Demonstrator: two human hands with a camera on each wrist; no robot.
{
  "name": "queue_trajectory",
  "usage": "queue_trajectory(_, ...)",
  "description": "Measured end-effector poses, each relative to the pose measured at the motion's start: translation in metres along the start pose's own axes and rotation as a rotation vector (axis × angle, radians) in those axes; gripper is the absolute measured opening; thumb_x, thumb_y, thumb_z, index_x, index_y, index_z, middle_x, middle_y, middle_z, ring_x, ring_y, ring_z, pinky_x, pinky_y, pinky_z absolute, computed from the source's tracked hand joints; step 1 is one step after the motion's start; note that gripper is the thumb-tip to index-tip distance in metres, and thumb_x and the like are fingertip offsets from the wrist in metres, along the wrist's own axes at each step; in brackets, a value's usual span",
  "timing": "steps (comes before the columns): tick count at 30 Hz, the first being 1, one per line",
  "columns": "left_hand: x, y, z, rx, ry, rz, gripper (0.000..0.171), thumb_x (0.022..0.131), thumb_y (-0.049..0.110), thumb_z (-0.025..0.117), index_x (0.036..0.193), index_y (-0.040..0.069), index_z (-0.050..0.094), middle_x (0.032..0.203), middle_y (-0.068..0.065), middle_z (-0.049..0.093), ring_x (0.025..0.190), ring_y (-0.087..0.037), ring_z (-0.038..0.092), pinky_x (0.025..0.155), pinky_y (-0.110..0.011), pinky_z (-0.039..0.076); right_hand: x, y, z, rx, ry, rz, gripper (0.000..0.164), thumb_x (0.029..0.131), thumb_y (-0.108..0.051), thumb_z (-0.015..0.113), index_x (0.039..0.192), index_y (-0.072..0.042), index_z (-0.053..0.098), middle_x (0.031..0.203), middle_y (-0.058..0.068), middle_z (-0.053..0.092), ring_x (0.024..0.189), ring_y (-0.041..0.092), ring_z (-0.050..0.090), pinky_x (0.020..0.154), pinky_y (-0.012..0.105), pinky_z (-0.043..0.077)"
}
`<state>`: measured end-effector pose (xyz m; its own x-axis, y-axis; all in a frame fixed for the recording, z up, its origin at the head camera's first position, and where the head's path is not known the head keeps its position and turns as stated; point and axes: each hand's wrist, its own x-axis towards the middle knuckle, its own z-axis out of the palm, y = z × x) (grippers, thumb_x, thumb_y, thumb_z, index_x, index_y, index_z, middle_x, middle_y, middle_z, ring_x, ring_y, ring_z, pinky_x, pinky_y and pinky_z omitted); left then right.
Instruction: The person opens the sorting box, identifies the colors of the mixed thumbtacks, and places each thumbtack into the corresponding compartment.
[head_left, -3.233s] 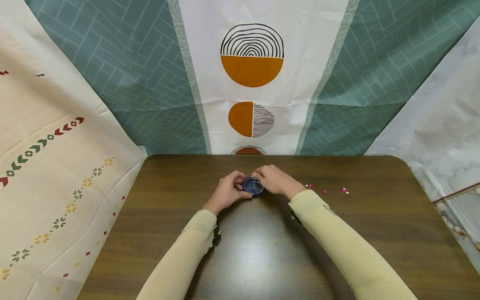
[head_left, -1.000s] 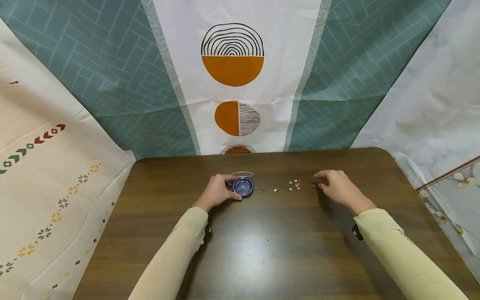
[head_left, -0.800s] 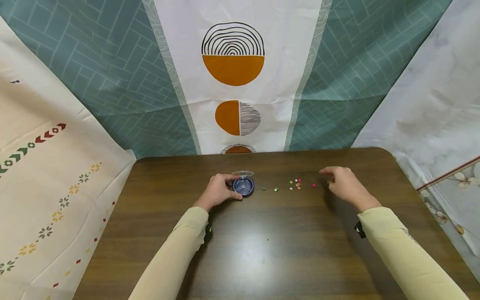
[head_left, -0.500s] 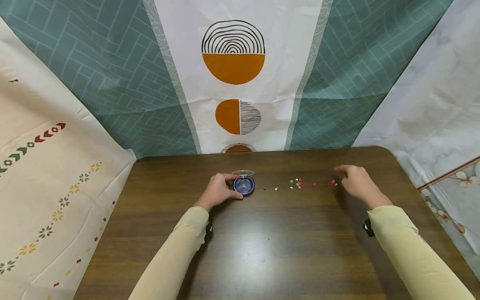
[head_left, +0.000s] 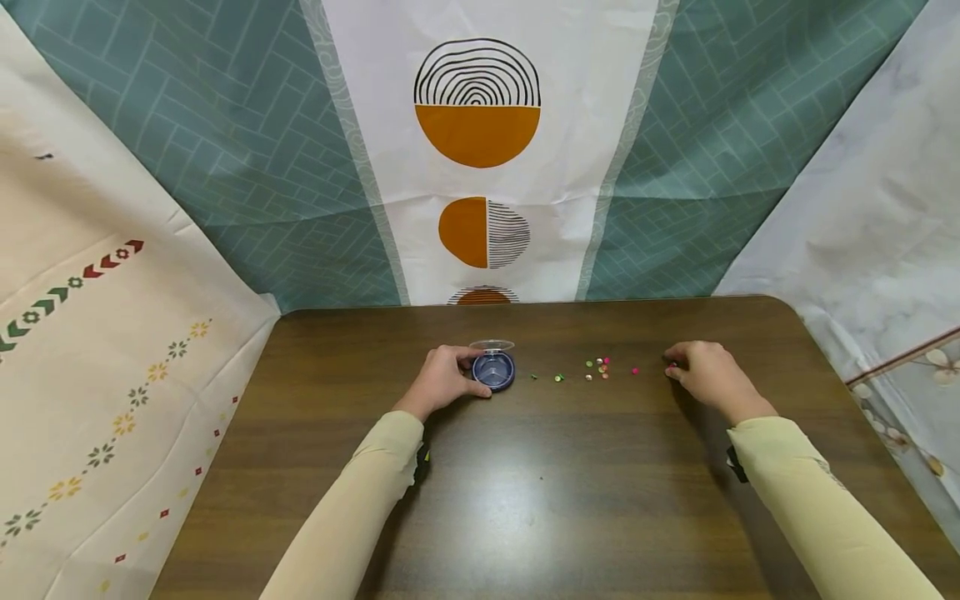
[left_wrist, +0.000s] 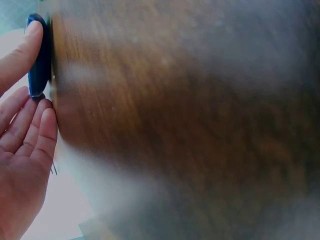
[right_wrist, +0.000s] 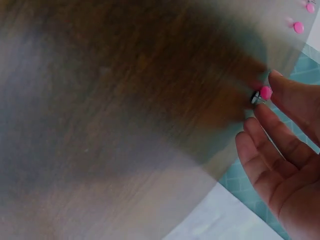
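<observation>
Between thumb and fingers, my left hand grips the left side of a small round blue case. Its clear lid stands raised at the back, and dividers split the inside. In the left wrist view the thumb lies along the case's blue edge. My right hand is down at the table on the right. Its thumb and index finger close around a pink round-headed thumbtack, with a silver one right beside it. The other fingers stay extended below.
A single pink tack lies left of the right hand. Further left are a mixed cluster of small tacks and a few green ones. A patterned cloth hangs behind the brown table.
My right hand has moved right past the single pink tack, then lowered onto the pink and silver tacks. The case's lid, down earlier, is now up. The left hand stays on the case.
</observation>
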<state>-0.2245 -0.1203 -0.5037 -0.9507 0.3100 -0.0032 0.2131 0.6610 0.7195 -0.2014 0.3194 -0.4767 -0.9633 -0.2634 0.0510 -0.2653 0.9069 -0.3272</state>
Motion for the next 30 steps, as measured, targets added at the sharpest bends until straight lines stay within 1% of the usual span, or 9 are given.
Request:
queue_trajectory(4, 0.0018, -0.0003, 0.0004, 0.001, -0.008, -0.001, 0.068, 0.056, 0.037, 0.088, 0.118, 0.02, 0.064, 0.095, 0.008, 0.06, 0.086, -0.009, 0.053, 0.073, -0.025, 0.045, 0.0006, 0.0007, 0.0027, -0.02, 0.009, -0.013, 0.022, 0.082, -0.013, 0.068, 0.101, -0.003, 0.067, 0.098, 0.013, 0.064, 0.09, 0.032, 0.059, 0.078, 0.05, 0.043)
queue_trajectory(8, 0.002, -0.0002, 0.001, 0.005, -0.013, -0.005, 0.068, 0.056, 0.037, 0.088, 0.118, 0.02, 0.065, 0.094, 0.008, 0.06, 0.086, -0.008, 0.053, 0.073, -0.025, 0.045, -0.0005, -0.001, 0.0027, -0.034, 0.015, -0.006, 0.018, 0.082, -0.012, 0.068, 0.098, -0.004, 0.068, 0.096, 0.011, 0.065, 0.088, 0.032, 0.06, 0.076, 0.05, 0.043)
queue_trajectory(15, 0.0001, -0.0012, 0.0003, -0.007, 0.008, -0.011, 0.067, 0.054, 0.034, 0.089, 0.116, 0.019, 0.066, 0.094, 0.009, 0.06, 0.085, -0.008, 0.053, 0.073, -0.025, 0.045, 0.0008, -0.0064, 0.002, -0.024, 0.022, 0.007, 0.013, 0.081, -0.008, 0.066, 0.094, -0.006, 0.07, 0.092, 0.01, 0.065, 0.087, 0.032, 0.06, 0.076, 0.051, 0.044)
queue_trajectory(18, 0.0002, -0.0015, 0.0003, -0.007, 0.009, -0.014, 0.068, 0.054, 0.035, 0.089, 0.116, 0.02, 0.066, 0.094, 0.009, 0.06, 0.086, -0.008, 0.053, 0.073, -0.025, 0.045, 0.0019, -0.006, 0.0025, -0.026, 0.022, 0.012, 0.013, 0.081, -0.006, 0.064, 0.093, -0.007, 0.07, 0.091, 0.009, 0.066, 0.086, 0.031, 0.06, 0.076, 0.05, 0.044)
queue_trajectory(22, 0.0001, -0.0018, 0.0001, -0.013, -0.007, -0.028, 0.069, 0.055, 0.036, 0.089, 0.117, 0.02, 0.065, 0.094, 0.008, 0.06, 0.087, -0.01, 0.053, 0.074, -0.026, 0.044, 0.0041, -0.0044, 0.0039, -0.036, 0.028, 0.009, 0.013, 0.081, -0.003, 0.062, 0.091, -0.007, 0.069, 0.088, 0.007, 0.066, 0.085, 0.031, 0.06, 0.075, 0.049, 0.044)
queue_trajectory(30, 0.0002, -0.0024, 0.0006, -0.013, -0.002, -0.024, 0.068, 0.055, 0.035, 0.089, 0.117, 0.02, 0.065, 0.094, 0.008, 0.06, 0.086, -0.009, 0.053, 0.073, -0.025, 0.045, 0.0074, -0.0051, 0.0044, -0.043, 0.053, -0.007, 0.012, 0.08, -0.003, 0.063, 0.088, -0.009, 0.069, 0.087, 0.005, 0.065, 0.084, 0.031, 0.06, 0.072, 0.049, 0.045)
